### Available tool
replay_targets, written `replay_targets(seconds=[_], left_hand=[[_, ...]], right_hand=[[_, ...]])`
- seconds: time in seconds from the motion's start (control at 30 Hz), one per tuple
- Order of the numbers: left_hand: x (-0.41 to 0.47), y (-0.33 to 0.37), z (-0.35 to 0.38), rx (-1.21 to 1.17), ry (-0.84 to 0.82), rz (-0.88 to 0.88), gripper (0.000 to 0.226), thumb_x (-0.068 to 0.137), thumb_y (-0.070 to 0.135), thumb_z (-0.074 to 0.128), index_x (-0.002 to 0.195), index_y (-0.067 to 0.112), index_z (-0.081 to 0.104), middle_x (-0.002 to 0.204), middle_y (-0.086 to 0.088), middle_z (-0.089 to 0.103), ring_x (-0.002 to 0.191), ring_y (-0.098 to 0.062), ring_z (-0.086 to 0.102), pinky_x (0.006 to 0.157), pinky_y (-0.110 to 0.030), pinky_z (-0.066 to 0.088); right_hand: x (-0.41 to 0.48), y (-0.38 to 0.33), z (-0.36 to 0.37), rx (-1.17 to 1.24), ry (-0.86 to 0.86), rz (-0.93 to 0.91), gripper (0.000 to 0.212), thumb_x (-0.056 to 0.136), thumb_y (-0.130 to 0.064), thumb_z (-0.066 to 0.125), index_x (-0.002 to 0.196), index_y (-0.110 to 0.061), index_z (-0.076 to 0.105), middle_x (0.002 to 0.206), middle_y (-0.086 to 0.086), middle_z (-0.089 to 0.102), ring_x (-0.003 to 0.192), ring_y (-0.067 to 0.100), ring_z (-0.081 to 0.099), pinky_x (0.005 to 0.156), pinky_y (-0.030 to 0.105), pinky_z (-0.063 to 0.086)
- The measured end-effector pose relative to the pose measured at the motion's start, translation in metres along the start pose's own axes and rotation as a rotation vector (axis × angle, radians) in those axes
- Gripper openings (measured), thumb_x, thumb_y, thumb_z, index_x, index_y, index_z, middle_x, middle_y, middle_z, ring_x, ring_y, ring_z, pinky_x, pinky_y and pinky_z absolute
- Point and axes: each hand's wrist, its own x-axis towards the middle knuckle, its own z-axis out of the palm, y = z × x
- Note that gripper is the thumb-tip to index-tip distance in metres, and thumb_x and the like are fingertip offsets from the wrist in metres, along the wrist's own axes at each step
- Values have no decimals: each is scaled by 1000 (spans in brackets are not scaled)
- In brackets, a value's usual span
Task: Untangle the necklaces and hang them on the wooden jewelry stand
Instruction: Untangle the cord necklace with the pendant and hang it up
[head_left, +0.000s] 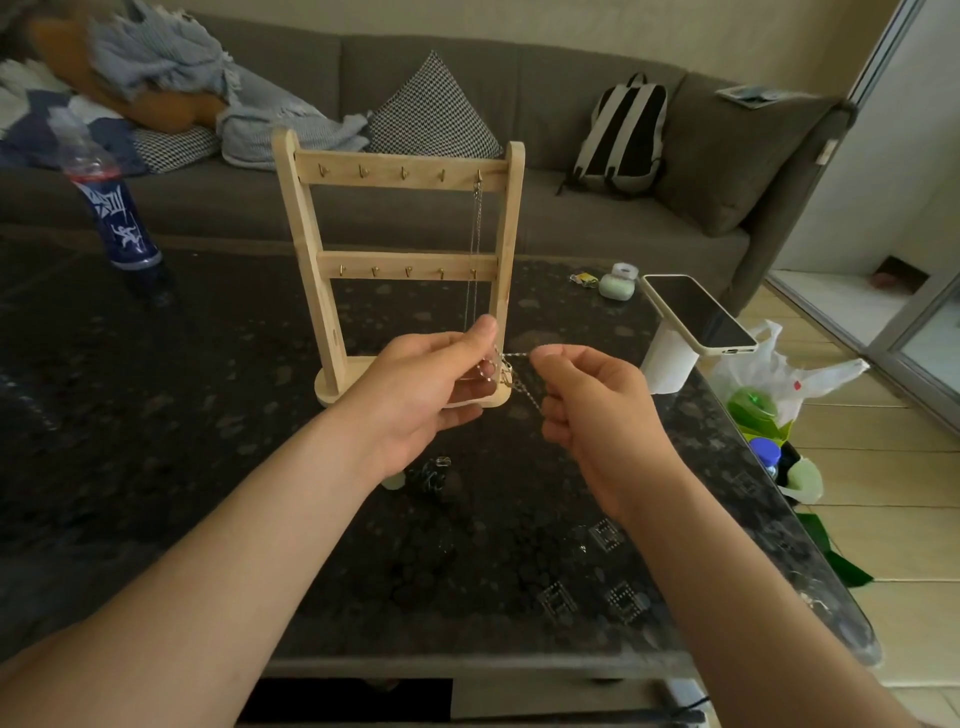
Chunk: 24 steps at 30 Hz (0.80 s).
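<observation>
Wooden jewelry stand (400, 170) upright on dark stone table (208, 415), two rails with hooks. Thin necklace (475, 234) hangs from rightmost top hook, runs down to left hand (431, 379). Left hand pinches knotted silver chain (514, 355) in front of stand base; right hand (592, 410) pinches same chain, short stretch taut between them. Hanging necklace possibly part of same tangle, too fine to tell. Dark tangle (434, 475) on table below left wrist. Bottle (111, 192) far left, phone (698, 312) right.

both arms reach forward; left hand (426, 379) and right hand (587, 410) raised, fingers curled, pinching
</observation>
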Motion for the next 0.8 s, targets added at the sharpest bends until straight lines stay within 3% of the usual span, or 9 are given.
replay_targets(seconds=[0.17, 0.27, 0.33, 0.4, 0.5, 0.63, 0.73, 0.8], left_hand=[[-7, 7, 1, -153, -110, -65, 25, 103, 40, 65, 95, 17, 68, 62, 5, 45, 72, -14, 56, 108, -49, 49], [-9, 11, 0, -196, -115, -70, 23, 105, 34, 62, 89, 17, 68, 57, 4, 35, 65, -13, 50, 105, -48, 49], [-7, 10, -3, -100, -65, -40, 20, 101, 28, 64, 88, 15, 70, 55, 3, 37, 69, -14, 52, 110, -52, 48], [-4, 7, -6, 52, 18, 8, 16, 95, 27, 70, 100, 13, 75, 62, -2, 53, 76, -18, 55, 111, -56, 50], [-2, 5, -5, 260, 116, 79, 12, 92, 26, 73, 103, 24, 80, 95, -6, 73, 87, -22, 65, 104, -54, 57], [0, 1, -3, 388, 183, 147, 12, 100, 23, 67, 101, 27, 78, 104, 6, 68, 99, -15, 62, 94, -39, 56], [4, -3, -4, 480, 214, 202, 18, 103, 22, 63, 102, 28, 80, 101, 18, 64, 94, -3, 55, 79, -23, 44], [7, -6, -6, 540, 225, 208, 19, 104, 24, 63, 105, 28, 81, 103, 20, 64, 92, 1, 53, 77, -21, 41]], right_hand=[[0, 0, -2, -56, 31, -48, 22, 99, -2, 66, 113, -19, 63, 59, -12, 58, 53, 5, 50, 48, 21, 41], [0, 2, -2, -190, 77, -116, 16, 100, -9, 70, 109, -22, 65, 56, -13, 56, 49, 4, 49, 48, 21, 42], [0, 2, 0, -201, 114, -125, 8, 102, -20, 71, 108, -23, 66, 53, -15, 55, 47, 1, 48, 49, 20, 44], [-1, 0, 1, -182, 135, -105, 5, 104, -27, 67, 105, -23, 69, 51, -13, 51, 46, 2, 43, 49, 23, 41], [-4, -3, 1, -181, 136, -78, 14, 106, -34, 63, 102, -25, 73, 49, -13, 45, 46, 3, 39, 53, 28, 39], [-7, -7, 2, -220, 140, -75, 23, 106, -41, 61, 98, -26, 77, 48, -16, 44, 47, 0, 44, 54, 21, 44], [-6, -8, 1, -200, 160, -57, 26, 105, -40, 63, 93, -22, 78, 50, -17, 49, 52, -2, 49, 66, 25, 44], [-5, -8, -1, -133, 149, -22, 24, 103, -35, 64, 91, -21, 78, 53, -15, 50, 63, 5, 49, 76, 29, 45]])
